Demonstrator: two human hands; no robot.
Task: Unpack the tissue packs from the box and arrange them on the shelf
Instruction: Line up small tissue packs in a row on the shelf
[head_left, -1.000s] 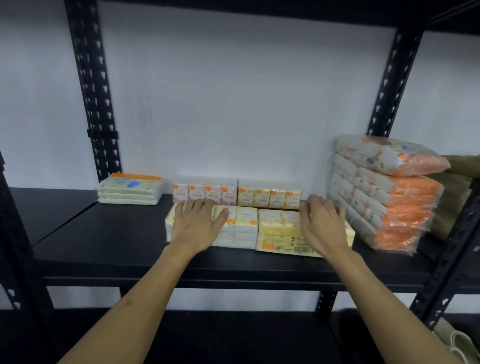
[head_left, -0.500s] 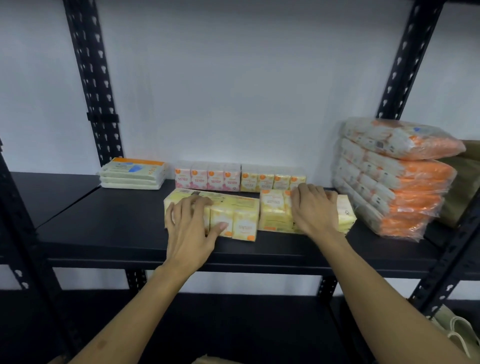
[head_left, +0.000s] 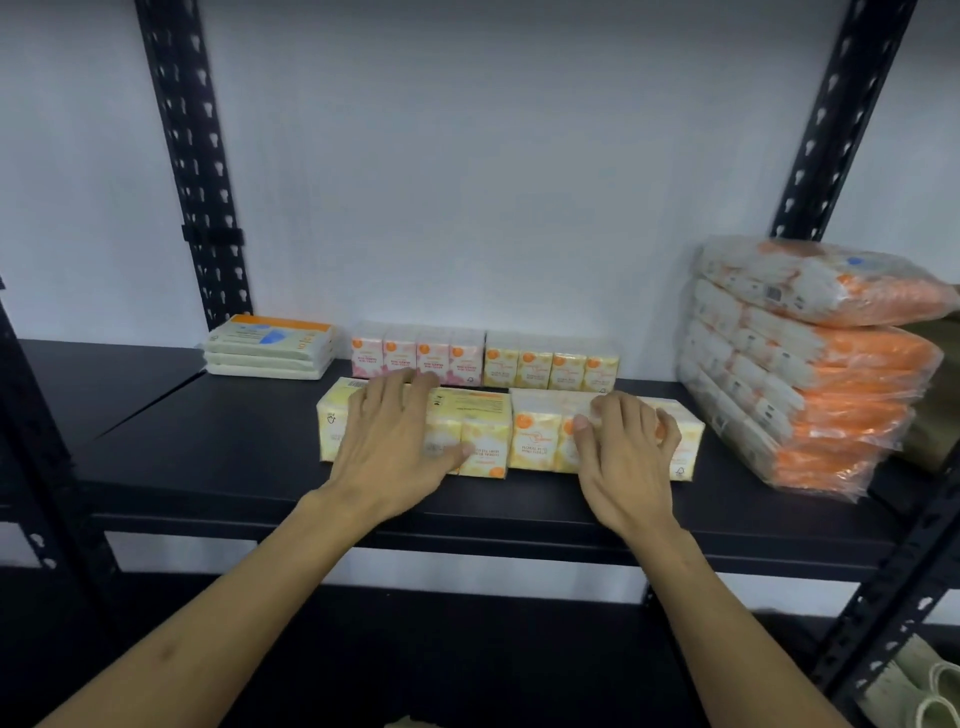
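Black steel shelving (head_left: 208, 447) against a white wall is being stocked. Two yellow tissue packs are being steadied side by side near the front edge, long axes running left to right. The left pack (head_left: 483, 415) is being pressed under the flat, spread left hand (head_left: 389, 452); the right pack (head_left: 540, 436), touching it, is being gripped by the curled fingers of the right hand (head_left: 623, 457). Both are lying directly ahead of the hands, the back row (head_left: 483, 358) just beyond.

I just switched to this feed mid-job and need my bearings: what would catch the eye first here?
Two bare hands sit at the centre of the black shelf: the left hand lies on one yellow tissue pack, the right hand on a second yellow pack beside it. At the right end rises a tall stack of orange-and-white packs. Along the back wall stands a row of pink and yellow packs.
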